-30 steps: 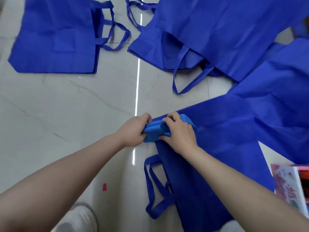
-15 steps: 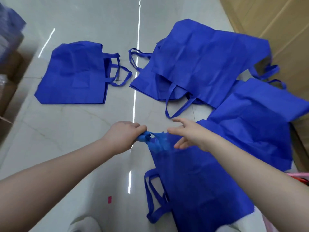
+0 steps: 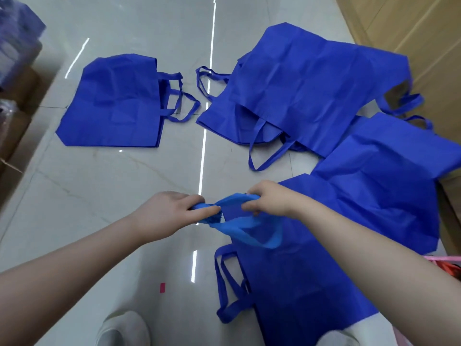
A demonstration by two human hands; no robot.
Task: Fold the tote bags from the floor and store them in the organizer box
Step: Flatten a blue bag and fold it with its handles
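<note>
A small folded blue tote bundle (image 3: pixel 212 216) is held above the floor, with one handle loop (image 3: pixel 252 233) pulled out to the right. My left hand (image 3: pixel 169 213) grips the bundle. My right hand (image 3: pixel 269 201) hooks its curled fingers round the top of the loop and stretches it open. Several flat blue tote bags lie around: one at far left (image 3: pixel 112 101), a stack at upper centre (image 3: pixel 311 83), one at right (image 3: pixel 386 171), and one under my right arm (image 3: pixel 299 283).
The floor is glossy grey tile (image 3: pixel 99 196). Cardboard boxes (image 3: pixel 17 116) stand along the left edge and a wooden panel (image 3: pixel 424 33) at upper right. A pink-edged box (image 3: pixel 446 263) shows at the right edge. My white shoe (image 3: pixel 122 328) is at the bottom.
My right hand came off the bundle, opened, then took hold of a handle loop and drew it out to the right. The view tilted up, showing more floor and bags.
</note>
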